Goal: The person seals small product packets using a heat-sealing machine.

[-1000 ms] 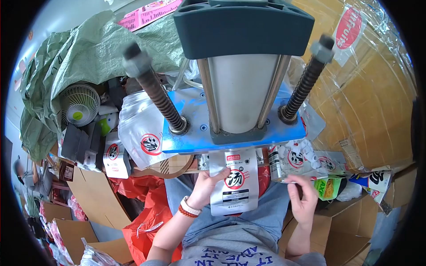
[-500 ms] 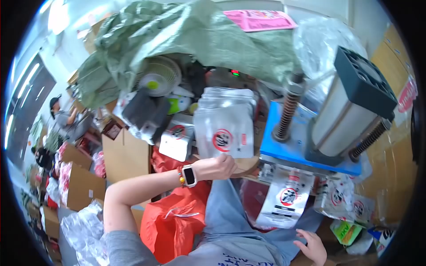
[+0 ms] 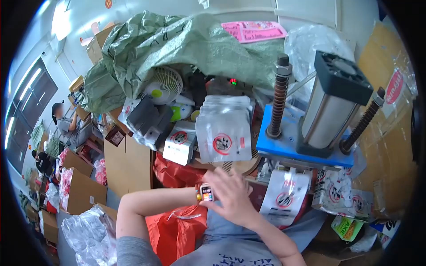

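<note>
My right hand (image 3: 233,199) lies across my left wrist and hand, its fingers stretched and slightly blurred, its thumb apart near the smartwatch (image 3: 207,193). Most of my left hand (image 3: 249,189) is hidden behind it, so its fingers do not show. The watch screen is lit, beside a beaded bracelet (image 3: 198,193). Just beyond both hands lies a stack of silver pouches (image 3: 224,137) with a red circular print. To the right, a similar pouch (image 3: 284,199) hangs at the front of a blue-plated press (image 3: 306,146) with a metal cylinder and two spring posts.
Left of the stack are another silver pouch (image 3: 179,144), a grey device (image 3: 148,119) and a small fan (image 3: 164,86). Green sheeting (image 3: 191,48) drapes behind. An orange-red bag (image 3: 177,230) is by my lap, cardboard boxes (image 3: 84,190) stand left, and another person (image 3: 71,124) sits farther off.
My right hand has risen from the lower right onto my left wrist and hand. My left hand has shifted slightly right and down. The watch screen has lit up, and the view has tilted.
</note>
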Action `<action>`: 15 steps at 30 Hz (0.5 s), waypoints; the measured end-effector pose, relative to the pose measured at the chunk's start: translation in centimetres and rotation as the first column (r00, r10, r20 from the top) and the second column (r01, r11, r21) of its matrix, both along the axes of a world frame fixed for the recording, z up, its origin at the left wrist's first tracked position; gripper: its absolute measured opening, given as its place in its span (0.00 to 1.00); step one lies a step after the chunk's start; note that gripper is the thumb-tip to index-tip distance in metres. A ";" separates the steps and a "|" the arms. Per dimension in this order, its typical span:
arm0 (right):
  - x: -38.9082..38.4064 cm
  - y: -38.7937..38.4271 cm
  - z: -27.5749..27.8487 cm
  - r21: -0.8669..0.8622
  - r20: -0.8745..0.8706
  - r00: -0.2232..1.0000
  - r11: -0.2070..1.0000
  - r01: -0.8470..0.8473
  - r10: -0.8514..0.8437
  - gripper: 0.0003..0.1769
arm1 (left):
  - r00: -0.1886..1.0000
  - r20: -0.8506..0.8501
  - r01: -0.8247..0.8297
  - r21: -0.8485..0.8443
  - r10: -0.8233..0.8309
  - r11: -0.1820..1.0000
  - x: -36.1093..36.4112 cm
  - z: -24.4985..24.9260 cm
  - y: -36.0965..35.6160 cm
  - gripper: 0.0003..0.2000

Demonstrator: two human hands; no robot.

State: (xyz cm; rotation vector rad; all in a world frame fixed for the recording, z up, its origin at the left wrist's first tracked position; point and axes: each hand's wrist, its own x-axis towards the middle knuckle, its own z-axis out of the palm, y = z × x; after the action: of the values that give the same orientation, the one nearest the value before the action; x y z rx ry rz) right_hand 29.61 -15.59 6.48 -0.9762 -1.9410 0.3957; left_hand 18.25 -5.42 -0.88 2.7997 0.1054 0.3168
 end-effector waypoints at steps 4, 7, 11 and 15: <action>0.5 -0.7 -2.6 0.057 0.159 0.987 0.998 -0.041 0.031 0.39 | 0.975 0.039 -0.203 -0.241 0.219 0.949 0.5 -2.9 -0.2 0.12; 3.0 -3.8 0.1 -0.074 -0.147 0.983 0.989 -0.127 0.115 0.38 | 0.964 -0.146 -0.190 0.210 0.223 0.959 1.6 5.7 1.3 0.11; 7.0 -8.7 2.2 -0.141 -0.283 0.958 0.987 -0.082 0.039 0.13 | 0.687 0.070 -0.498 -0.680 0.723 0.538 3.2 13.5 9.2 0.22; 8.6 -11.9 0.1 -0.280 -0.221 0.975 0.956 -0.084 0.021 0.12 | 0.662 0.369 0.148 -0.918 0.653 0.369 7.6 19.4 15.9 0.32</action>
State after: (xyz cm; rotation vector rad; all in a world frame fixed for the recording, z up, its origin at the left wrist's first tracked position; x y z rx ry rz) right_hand 38.19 -27.47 6.58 -1.0194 -1.7439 0.8010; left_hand 25.89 10.50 18.49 1.3462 0.4430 1.0417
